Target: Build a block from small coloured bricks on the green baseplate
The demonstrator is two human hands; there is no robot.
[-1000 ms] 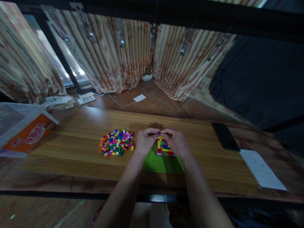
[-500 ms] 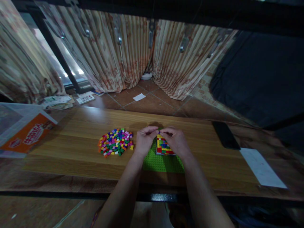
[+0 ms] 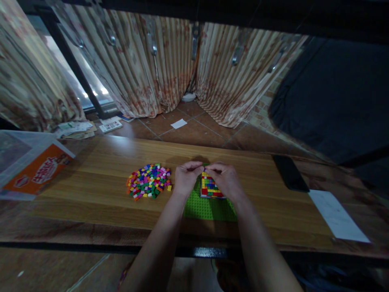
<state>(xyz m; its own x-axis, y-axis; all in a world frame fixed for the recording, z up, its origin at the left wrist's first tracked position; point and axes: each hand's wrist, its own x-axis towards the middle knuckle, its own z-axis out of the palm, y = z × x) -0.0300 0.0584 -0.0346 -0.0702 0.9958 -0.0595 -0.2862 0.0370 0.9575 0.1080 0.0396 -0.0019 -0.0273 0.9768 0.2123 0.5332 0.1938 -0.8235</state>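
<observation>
Left hand (image 3: 186, 178) and right hand (image 3: 225, 178) pinch 1 tiny purple brick (image 3: 204, 168) at 12 o'clock on the brick panel (image 3: 209, 188); loose bricks (image 3: 148, 181) lie at their 9 o'clock.

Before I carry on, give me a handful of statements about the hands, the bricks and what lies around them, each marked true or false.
1. The left hand and right hand have their fingertips close together near the far end of the multicoloured brick build. True.
2. The loose brick pile lies right of the green baseplate. False: the loose brick pile lies left of the green baseplate.
3. The black phone lies to the right of both hands. True.
4. The brick build is all one colour. False: red, yellow, blue and green show in it.
5. The clear box at the left has an orange label. True.
</observation>
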